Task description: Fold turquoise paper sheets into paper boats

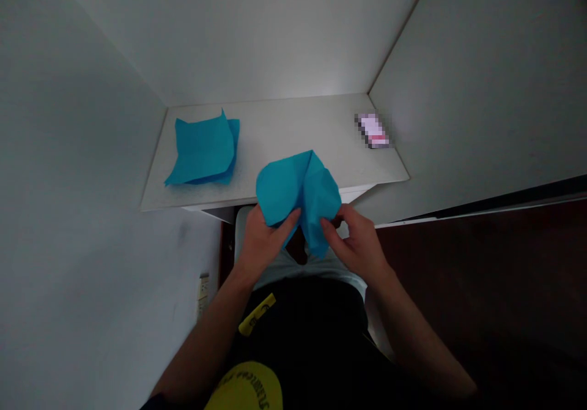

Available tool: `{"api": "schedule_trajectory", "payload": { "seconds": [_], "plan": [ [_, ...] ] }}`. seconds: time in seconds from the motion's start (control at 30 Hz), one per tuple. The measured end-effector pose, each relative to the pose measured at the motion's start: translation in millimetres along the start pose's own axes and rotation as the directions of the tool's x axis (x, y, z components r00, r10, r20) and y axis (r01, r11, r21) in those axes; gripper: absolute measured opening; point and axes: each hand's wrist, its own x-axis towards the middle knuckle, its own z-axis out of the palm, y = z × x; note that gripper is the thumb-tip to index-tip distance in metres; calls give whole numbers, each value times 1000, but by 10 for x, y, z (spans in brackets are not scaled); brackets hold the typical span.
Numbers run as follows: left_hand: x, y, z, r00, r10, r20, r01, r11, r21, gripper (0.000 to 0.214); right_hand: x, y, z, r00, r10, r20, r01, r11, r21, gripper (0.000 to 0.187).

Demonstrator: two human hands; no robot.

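Observation:
Between my two hands is a blue sheet of paper, creased down the middle so that its halves slope away from a fold. My left hand is closed on its lower left part, the thumb lying on top near the crease. The right half is pinched by my right hand, with thumb in front and fingers partly hidden behind. The sheet is held up over my lap, at the front edge of a white tabletop. More blue paper sheets, bent and overlapping, lie on the left of the tabletop.
A blurred-out phone lies at the tabletop's right end. White walls close in the back and left, and a pale panel stands on the right. A wall socket is low on the left. Dark floor shows at right.

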Motion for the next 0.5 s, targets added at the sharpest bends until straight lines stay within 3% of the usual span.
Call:
{"api": "schedule_trajectory", "payload": {
  "seconds": [0.17,0.37,0.5],
  "plan": [
    [-56,12,77,983,92,157,-91,996,-8,31,1,-80,177,996,-66,66,67,998,-16,16],
    [-50,51,35,995,7,103,-12,999,45,36,1,-105,181,994,-75,76,79,995,-52,9],
    [-2,-40,-45,999,-38,25,33,987,158,45,-34,-67,95,1000,16,-10,-16,1000,6,13]
  ]
}}
